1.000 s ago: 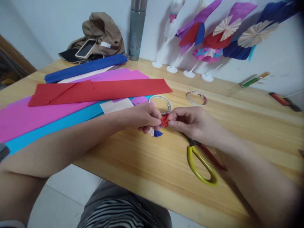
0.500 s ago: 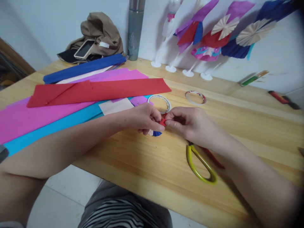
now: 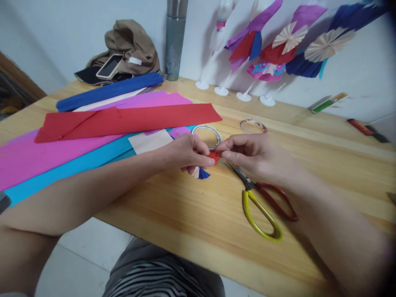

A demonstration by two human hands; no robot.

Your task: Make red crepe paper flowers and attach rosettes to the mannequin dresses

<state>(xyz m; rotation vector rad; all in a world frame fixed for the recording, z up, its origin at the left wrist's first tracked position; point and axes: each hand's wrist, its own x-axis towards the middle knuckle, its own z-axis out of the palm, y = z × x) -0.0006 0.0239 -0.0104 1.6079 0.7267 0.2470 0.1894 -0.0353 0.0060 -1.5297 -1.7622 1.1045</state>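
Observation:
Both my hands meet over the middle of the wooden table [image 3: 198, 214]. My left hand [image 3: 185, 152] is closed, pinching a small red paper piece [image 3: 214, 156], and a blue and white folded paper bit [image 3: 201, 173] pokes out under its fingers. My right hand [image 3: 253, 154] pinches the same red piece from the right, fingers pressed together. Scissors [image 3: 262, 202] with one yellow and one red handle lie on the table just below my right hand, blades pointing toward the red piece.
Long sheets of red [image 3: 130, 119], pink [image 3: 37, 154], light blue and dark blue [image 3: 108, 90] crepe paper lie at the left. Two tape rolls [image 3: 206, 134] [image 3: 253, 125] sit behind my hands. Paper-dressed figures [image 3: 262, 45], a flask [image 3: 175, 39], a phone on cloth [image 3: 109, 66] stand at the back.
My right hand has lifted and shifted slightly up, uncovering the scissors' blades and red handle. Both hands still pinch the red paper piece.

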